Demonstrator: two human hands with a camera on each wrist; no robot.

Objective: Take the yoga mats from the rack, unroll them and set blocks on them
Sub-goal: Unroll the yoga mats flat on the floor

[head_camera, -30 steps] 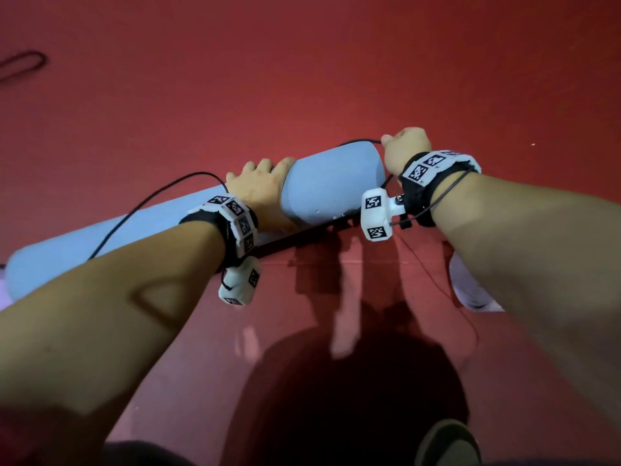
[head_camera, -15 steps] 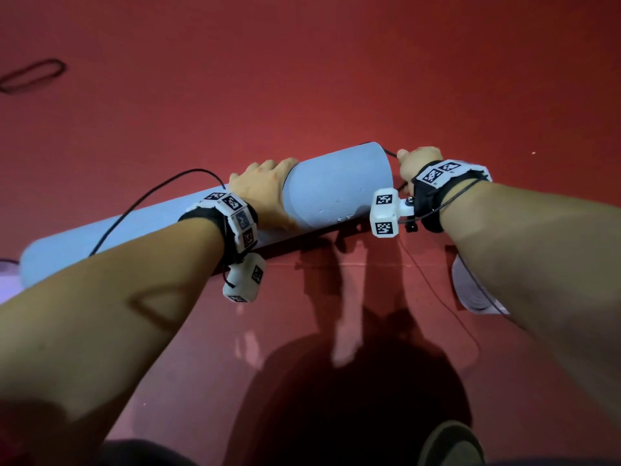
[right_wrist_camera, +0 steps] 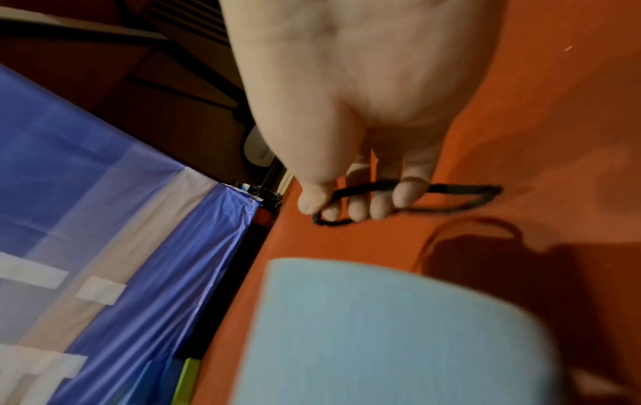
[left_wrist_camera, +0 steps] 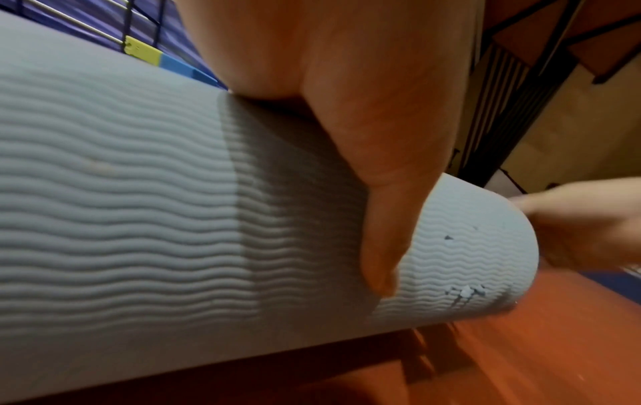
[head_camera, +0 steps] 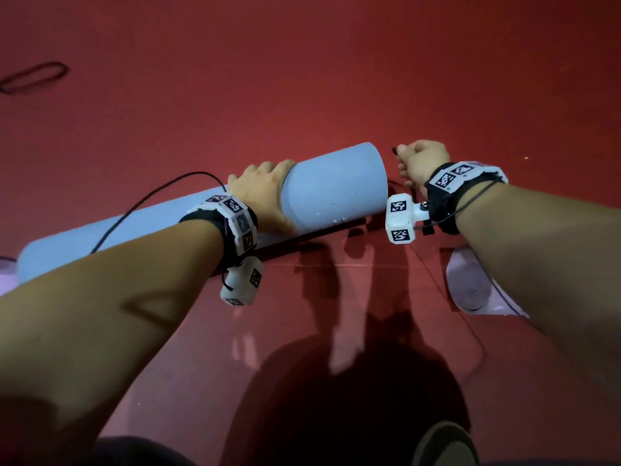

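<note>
A rolled light-blue yoga mat (head_camera: 336,190) lies on the red floor, running from lower left to upper right. My left hand (head_camera: 265,193) grips the roll near its right end, fingers over the top and thumb (left_wrist_camera: 381,233) pressed on the ribbed near side (left_wrist_camera: 138,191). My right hand (head_camera: 420,163) hovers just past the roll's right end, above the floor. It pinches a black elastic strap (right_wrist_camera: 461,189) that hangs as a loose loop, clear of the mat's end (right_wrist_camera: 381,328).
A second, pale rolled mat (head_camera: 470,284) lies on the floor under my right forearm. Another black strap loop (head_camera: 33,75) lies at the far left. A blue cloth (right_wrist_camera: 104,219) hangs left of the right hand. A wire rack (left_wrist_camera: 86,30) stands behind the roll.
My right hand has drawn away to the right from the mat's end, and the black strap has come off with it. The left hand has stayed on the roll.
</note>
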